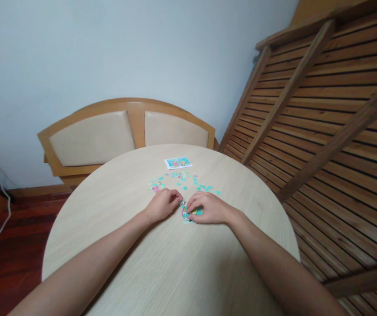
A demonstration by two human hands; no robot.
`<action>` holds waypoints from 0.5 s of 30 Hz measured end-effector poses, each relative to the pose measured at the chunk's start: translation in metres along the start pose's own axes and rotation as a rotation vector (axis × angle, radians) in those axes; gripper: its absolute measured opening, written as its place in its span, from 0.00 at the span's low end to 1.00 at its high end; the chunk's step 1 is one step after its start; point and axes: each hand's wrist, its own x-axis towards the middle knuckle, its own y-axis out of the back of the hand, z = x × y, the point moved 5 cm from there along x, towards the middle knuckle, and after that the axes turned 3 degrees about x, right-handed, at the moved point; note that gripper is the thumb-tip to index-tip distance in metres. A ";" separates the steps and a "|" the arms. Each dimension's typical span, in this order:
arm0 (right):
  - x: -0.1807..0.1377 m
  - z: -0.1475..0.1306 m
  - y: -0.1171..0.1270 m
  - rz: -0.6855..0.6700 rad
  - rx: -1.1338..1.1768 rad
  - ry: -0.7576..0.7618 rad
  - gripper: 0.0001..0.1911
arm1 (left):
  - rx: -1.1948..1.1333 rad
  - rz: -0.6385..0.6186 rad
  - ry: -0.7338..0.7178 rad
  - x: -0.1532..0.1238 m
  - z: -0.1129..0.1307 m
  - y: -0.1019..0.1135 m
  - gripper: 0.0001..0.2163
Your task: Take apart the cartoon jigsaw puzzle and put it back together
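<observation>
A small joined section of a jigsaw puzzle (186, 216), printed in turquoise, white and yellow, lies on the round table close to both hands. My right hand (210, 207) rests over its right side, thumb and fingers curled down onto it and covering part of the picture. My left hand (165, 204) is at the section's upper left, with its fingers pinched at a small whitish jigsaw piece (183, 202). The fingertips partly hide that piece. Loose jigsaw pieces (207, 188), mostly turquoise, spread in an arc beyond the hands, with pink ones (156, 189) beside my left hand.
A picture sheet (178, 163) with a turquoise cartoon scene lies farther back on the pale round table (136, 267). Behind the table stands a padded wooden headboard (93, 138) against the wall. A slatted wooden frame (307, 109) leans at the right. A white cable (8, 210) hangs at the left.
</observation>
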 end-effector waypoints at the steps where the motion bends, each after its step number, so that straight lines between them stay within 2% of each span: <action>1: 0.000 0.000 0.000 -0.007 -0.007 0.000 0.06 | 0.011 0.000 -0.006 0.000 0.000 -0.001 0.13; 15: -0.002 0.002 -0.002 -0.017 -0.017 -0.021 0.07 | 0.167 0.038 -0.082 0.002 0.005 -0.004 0.10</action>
